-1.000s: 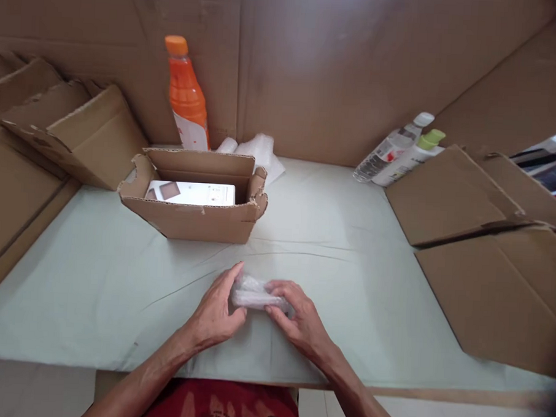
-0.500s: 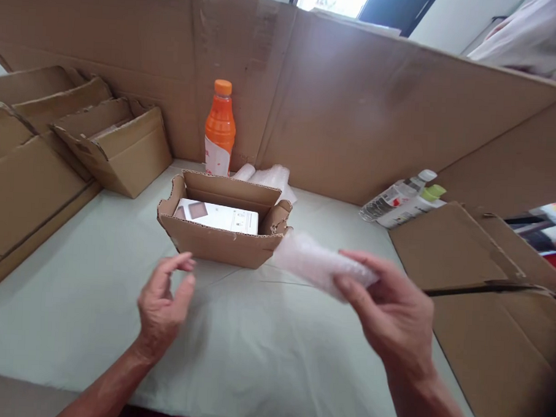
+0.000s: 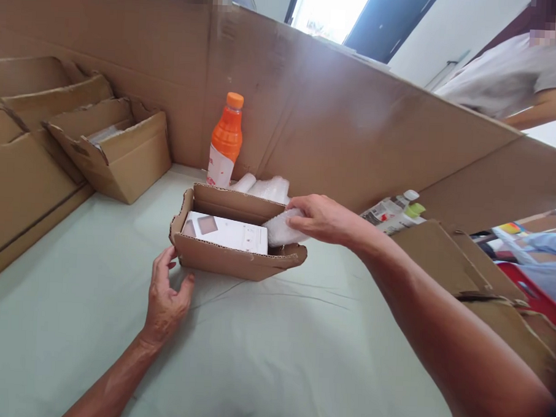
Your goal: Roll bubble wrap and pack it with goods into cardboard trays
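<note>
An open cardboard box (image 3: 229, 260) stands on the cloth-covered table, with a white printed carton (image 3: 228, 232) inside it. My right hand (image 3: 317, 217) grips a bubble-wrap roll (image 3: 281, 227) and holds it partly inside the box's right end, beside the carton. Its lower end is hidden by the box wall. At the box's left front corner is my left hand (image 3: 166, 296), fingers apart, the fingertips at or close to the cardboard; whether they touch cannot be made out.
Behind the box stand an orange drink bottle (image 3: 226, 138) and more bubble wrap (image 3: 270, 188). Cardboard boxes (image 3: 133, 156) line the left side. Further boxes (image 3: 435, 252) and lying bottles (image 3: 391, 208) are at the right. Beyond the cardboard wall (image 3: 355, 120) is a person (image 3: 505, 77).
My right hand has carried the bubble-wrap roll left and forward, from beside the box into its right end. My left hand has come up against or near the box's left corner.
</note>
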`<state>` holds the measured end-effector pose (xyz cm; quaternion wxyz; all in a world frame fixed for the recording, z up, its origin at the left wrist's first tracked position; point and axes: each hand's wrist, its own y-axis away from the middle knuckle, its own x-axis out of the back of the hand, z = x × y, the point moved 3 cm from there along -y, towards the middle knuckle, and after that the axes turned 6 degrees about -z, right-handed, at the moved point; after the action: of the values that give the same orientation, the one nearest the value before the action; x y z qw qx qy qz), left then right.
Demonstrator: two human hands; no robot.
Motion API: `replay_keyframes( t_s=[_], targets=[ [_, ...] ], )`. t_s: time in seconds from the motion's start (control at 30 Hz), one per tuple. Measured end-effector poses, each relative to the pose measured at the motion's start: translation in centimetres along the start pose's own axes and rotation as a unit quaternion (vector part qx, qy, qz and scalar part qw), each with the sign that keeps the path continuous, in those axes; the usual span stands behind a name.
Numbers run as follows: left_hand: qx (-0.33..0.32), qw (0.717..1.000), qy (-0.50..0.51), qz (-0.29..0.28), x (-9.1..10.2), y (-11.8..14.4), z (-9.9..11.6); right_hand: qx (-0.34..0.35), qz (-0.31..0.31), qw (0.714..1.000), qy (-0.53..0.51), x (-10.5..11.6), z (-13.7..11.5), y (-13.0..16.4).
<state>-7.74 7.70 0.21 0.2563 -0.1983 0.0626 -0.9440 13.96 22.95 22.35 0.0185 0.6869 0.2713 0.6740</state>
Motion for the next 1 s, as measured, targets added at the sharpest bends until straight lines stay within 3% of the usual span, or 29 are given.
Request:
replay_keyframes(
  t_s=[0.17,0.33,0.5,0.63,0.73,0.87,0.93,1.0],
  targets=[
    [-0.002,1.0,-0.009,-0.005,0.2,-0.4,-0.1,0.007,-0.012,1.0,0.018,-0.3,-0.5,-1.8],
    [-0.002,1.0,-0.014,-0.007,0.4,-0.5,0.2,0.052,-0.145,0.988,-0.024,-1.8,-0.4,-2.0],
    [0.018,1.0,-0.003,-0.011,0.6,-0.6,0.2,0.069,-0.1,0.993,-0.004,-2.5,0.3,-1.6],
    [0.017,1.0,-0.002,-0.002,0.7,-0.8,0.0,0.078,-0.082,0.992,0.051,-3.7,-0.8,-2.1],
    [0.016,1.0,-0.011,0.001,0.8,-0.9,0.0,0.084,-0.024,0.995,0.041,-3.8,-0.9,-1.1],
    [0.021,1.0,0.001,0.017,1.0,-0.9,-0.1,0.087,0.181,0.977,-0.067,-4.1,2.5,3.0],
    [0.028,0.999,0.028,0.019,1.1,-0.8,-0.3,0.063,0.247,0.956,-0.142,-6.0,5.1,5.2],
    [0.044,0.997,0.062,0.008,1.1,-0.8,-0.7,0.048,0.249,0.941,-0.225,-9.4,7.0,6.2]
  ],
)
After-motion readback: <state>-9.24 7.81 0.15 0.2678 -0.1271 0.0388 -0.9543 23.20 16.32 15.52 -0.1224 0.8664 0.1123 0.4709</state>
